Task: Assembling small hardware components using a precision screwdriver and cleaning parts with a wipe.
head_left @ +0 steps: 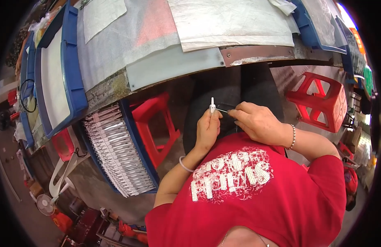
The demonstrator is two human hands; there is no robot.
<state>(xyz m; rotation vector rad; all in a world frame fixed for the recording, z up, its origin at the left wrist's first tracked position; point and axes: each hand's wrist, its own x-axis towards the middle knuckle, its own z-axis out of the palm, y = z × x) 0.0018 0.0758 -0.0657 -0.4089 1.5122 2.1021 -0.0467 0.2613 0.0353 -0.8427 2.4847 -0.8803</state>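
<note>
We are in a small assembly workshop: a worn tabletop covered in foam sheets, blue trays, one tray packed with rows of identical white parts, and red plastic stools on a concrete floor

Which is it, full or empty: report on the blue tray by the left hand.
Full: blue tray holds packed rows of slim white pieces.
</note>
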